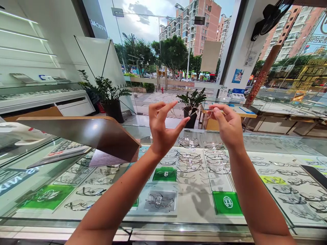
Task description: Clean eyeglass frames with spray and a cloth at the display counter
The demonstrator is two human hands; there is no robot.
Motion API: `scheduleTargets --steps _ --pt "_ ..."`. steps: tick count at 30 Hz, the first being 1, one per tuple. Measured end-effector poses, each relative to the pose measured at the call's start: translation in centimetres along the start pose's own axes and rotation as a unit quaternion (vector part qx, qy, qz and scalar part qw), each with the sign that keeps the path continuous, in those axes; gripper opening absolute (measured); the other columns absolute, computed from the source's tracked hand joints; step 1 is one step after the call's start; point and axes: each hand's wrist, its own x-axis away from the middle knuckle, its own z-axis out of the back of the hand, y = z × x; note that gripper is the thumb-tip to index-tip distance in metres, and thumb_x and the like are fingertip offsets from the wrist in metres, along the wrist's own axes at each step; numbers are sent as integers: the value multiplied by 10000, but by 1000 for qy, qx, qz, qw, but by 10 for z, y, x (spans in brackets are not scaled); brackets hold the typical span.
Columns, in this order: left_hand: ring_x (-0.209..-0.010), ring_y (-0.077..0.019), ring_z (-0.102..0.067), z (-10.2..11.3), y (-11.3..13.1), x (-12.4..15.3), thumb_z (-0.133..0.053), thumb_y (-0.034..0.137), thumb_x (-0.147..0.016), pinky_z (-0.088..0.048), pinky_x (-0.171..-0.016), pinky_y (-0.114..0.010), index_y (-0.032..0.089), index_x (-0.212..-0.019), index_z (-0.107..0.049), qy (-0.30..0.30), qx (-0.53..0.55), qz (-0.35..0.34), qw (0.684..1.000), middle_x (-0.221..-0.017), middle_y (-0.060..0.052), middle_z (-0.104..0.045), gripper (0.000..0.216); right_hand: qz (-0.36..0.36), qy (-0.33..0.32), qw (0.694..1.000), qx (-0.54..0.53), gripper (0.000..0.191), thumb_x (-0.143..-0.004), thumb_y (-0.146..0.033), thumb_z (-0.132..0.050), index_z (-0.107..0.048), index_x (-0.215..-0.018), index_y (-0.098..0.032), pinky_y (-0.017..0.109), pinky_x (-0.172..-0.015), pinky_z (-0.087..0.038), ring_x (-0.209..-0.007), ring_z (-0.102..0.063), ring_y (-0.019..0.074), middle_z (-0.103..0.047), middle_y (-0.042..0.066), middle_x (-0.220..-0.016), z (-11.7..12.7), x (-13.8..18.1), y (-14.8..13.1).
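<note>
Up in front of me, above the glass display counter [190, 217], is a pair of thin-rimmed eyeglasses [198, 113]; its clear lenses and fine frame are hard to make out against the window. My right hand [228, 126] pinches its right side between thumb and forefinger. On the other side, my left hand [163, 127] is raised with thumb and forefinger spread in a C shape. The thumb tip is close to the frame's left end, and whether it touches I cannot tell. Beneath both hands, rows of eyeglasses [190, 156] lie inside the counter.
At left, a brown tilted board [84, 134] stands on the counter near a keyboard-like device [61, 151] and a white cup [22, 132]. A dark phone-like slab [315, 175] lies at far right. Potted plants [112, 98] stand beyond, before the glass front.
</note>
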Motion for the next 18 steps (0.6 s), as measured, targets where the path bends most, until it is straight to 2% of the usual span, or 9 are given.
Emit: scheduleTargets --steps 5,9,15,18 --pt "-1018 -211 -666 8 -7 -15 -881 593 -837 -579 -847 -361 300 -1309 -724 -89 81 88 989 -1155 -57 -676 578 68 61 990 106 206 -1036 -420 -664 -784 -1015 -253 416 -855 -649 -917 -765 209 -780 61 -1071 5 8 -23" --pt "-952 -178 -690 14 -7 -21 -911 579 -807 -579 -802 -319 313 -1268 -754 -130 119 144 974 -1127 -41 -707 555 78 60 983 158 196 -1023 -401 -678 -798 -1001 -248 405 -794 -643 -896 -758 216 -797 59 -1010 7 12 -32" --pt "-971 -185 -691 13 -5 -20 -900 573 -824 -589 -815 -332 313 -1287 -749 -125 119 137 975 -1144 -47 -702 552 67 56 985 147 179 -1017 -389 -680 -783 -1003 -243 419 -829 -655 -909 -764 220 -795 64 -1024 7 11 -34" --pt "-1063 -220 -672 6 -14 -15 -892 581 -828 -590 -895 -384 334 -1323 -730 -64 132 84 986 -1199 -53 -677 577 102 63 983 143 142 -1018 -375 -675 -748 -1001 -254 433 -884 -649 -957 -753 226 -770 61 -1027 4 12 -36"
